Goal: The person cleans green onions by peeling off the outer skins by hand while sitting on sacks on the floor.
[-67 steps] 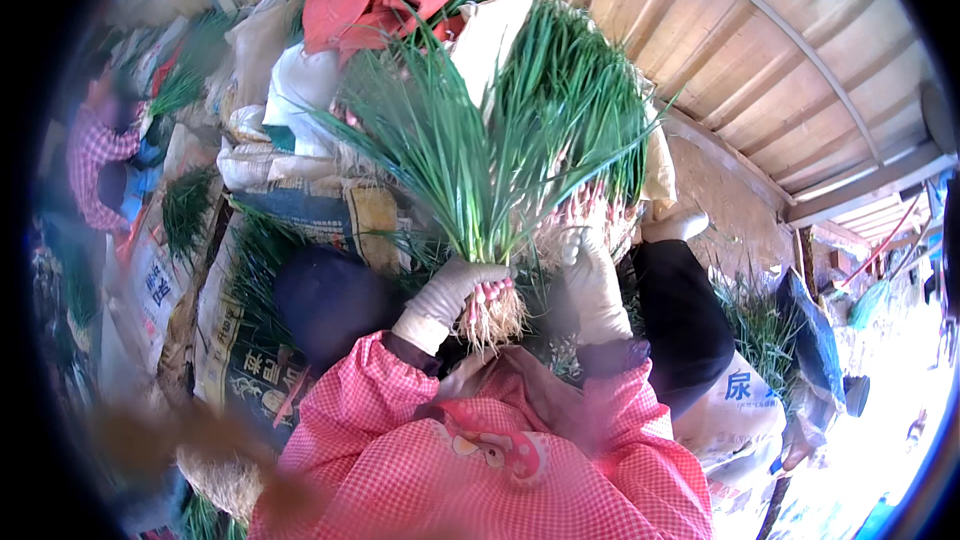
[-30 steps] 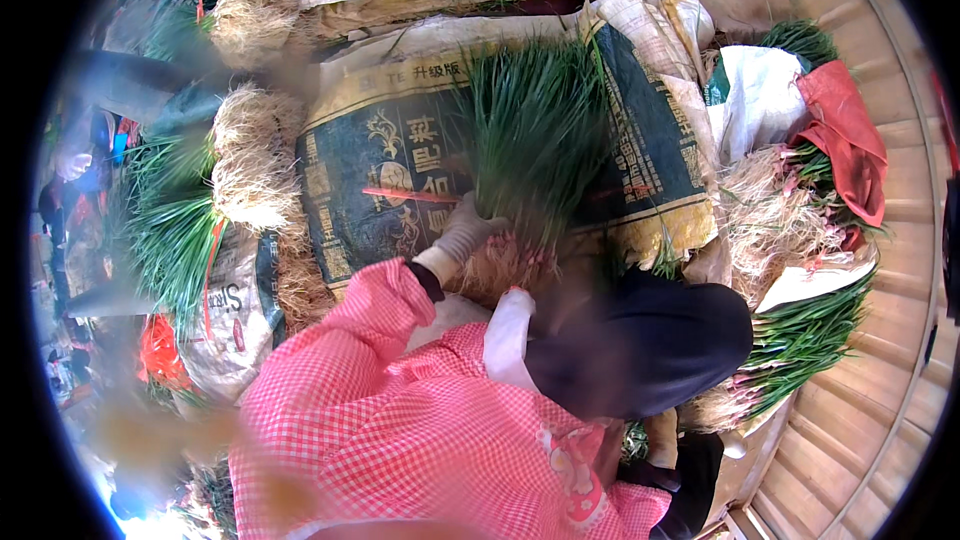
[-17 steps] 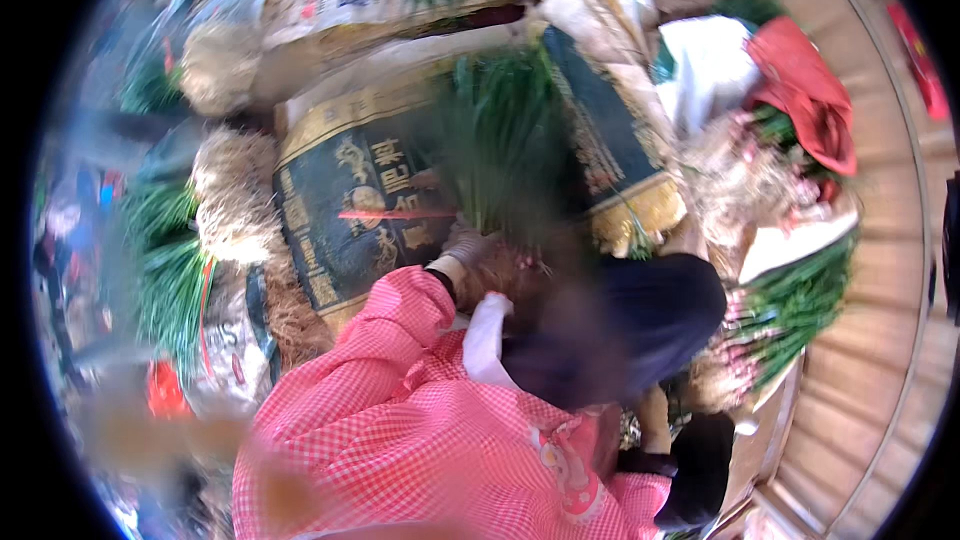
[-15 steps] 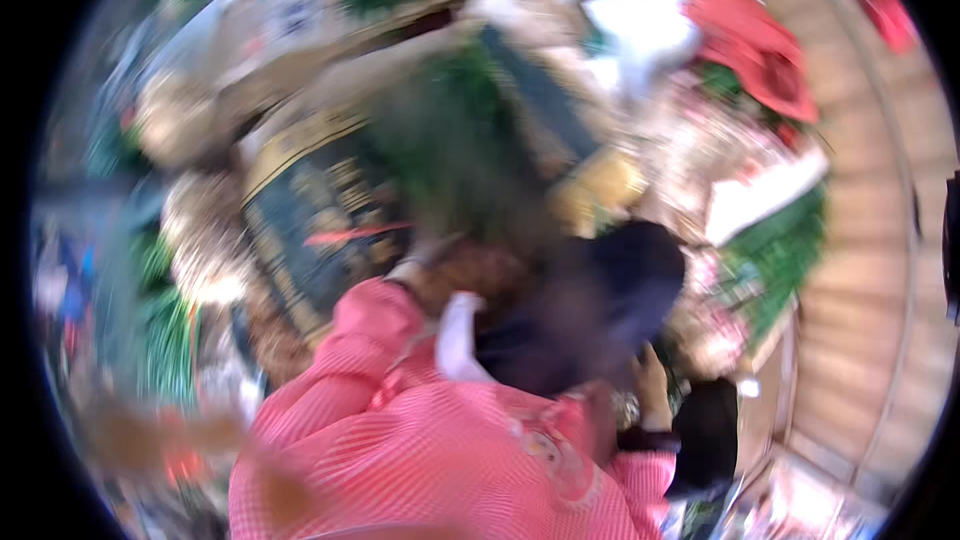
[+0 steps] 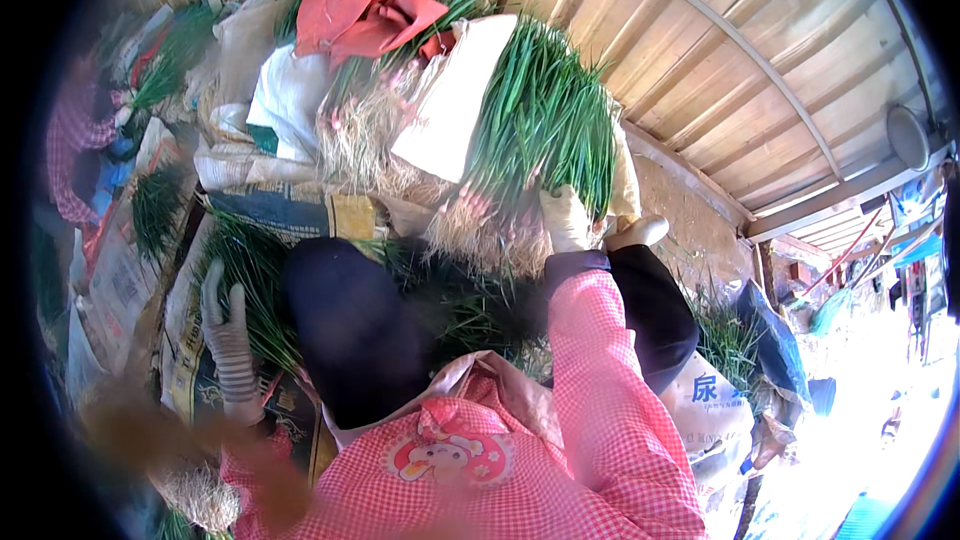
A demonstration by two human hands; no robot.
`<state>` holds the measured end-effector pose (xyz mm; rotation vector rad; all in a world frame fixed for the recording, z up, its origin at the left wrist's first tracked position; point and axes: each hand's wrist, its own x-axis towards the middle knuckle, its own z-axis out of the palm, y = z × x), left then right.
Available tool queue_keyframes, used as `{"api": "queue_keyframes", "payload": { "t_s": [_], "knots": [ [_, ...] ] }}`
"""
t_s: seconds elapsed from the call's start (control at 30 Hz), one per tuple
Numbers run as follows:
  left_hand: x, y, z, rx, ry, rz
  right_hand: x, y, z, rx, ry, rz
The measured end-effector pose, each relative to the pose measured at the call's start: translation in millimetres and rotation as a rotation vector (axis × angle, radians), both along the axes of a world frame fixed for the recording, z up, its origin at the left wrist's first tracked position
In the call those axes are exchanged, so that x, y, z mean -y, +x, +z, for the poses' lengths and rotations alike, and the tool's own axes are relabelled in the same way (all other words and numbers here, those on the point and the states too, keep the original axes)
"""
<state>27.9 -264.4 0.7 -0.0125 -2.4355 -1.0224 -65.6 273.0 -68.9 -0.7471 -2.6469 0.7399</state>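
My left hand (image 5: 228, 340), in a pale knit glove, is raised beside a dark green bunch of green onions (image 5: 255, 285) lying on a printed sack. Its fingers are apart and hold nothing. At the far right of the pile, my right hand (image 5: 566, 222), also gloved, closes at the stems of green onions (image 5: 545, 115) with long green leaves, pinkish bulb ends and pale roots. Its fingertips are partly hidden by the plants. More loose greens (image 5: 470, 315) lie in shade between my dark-trousered knees.
A white cloth (image 5: 460, 95) and a red bag (image 5: 365, 15) lie over the pile against a ribbed wall (image 5: 700, 50). A white printed sack (image 5: 705, 405) stands at right. Another person in a checked sleeve (image 5: 75, 145) works at far left. A brown blur covers the lower left.
The view has swung to the right and sharpened. My left hand has come away from the dark bunch at the front, and my right hand has reached out to the far pile.
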Motion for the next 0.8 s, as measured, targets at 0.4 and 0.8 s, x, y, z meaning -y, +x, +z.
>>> {"api": "queue_keyframes", "payload": {
  "t_s": [0.4,0.8],
  "knots": [
    [-307,-21,-38,1.061,0.858,-0.957,76,105,42,-0.031,-1.56,0.379],
    [-341,-4,-36,0.103,0.414,-0.569,119,99,48,-0.704,-1.258,0.008]
  ]
}}
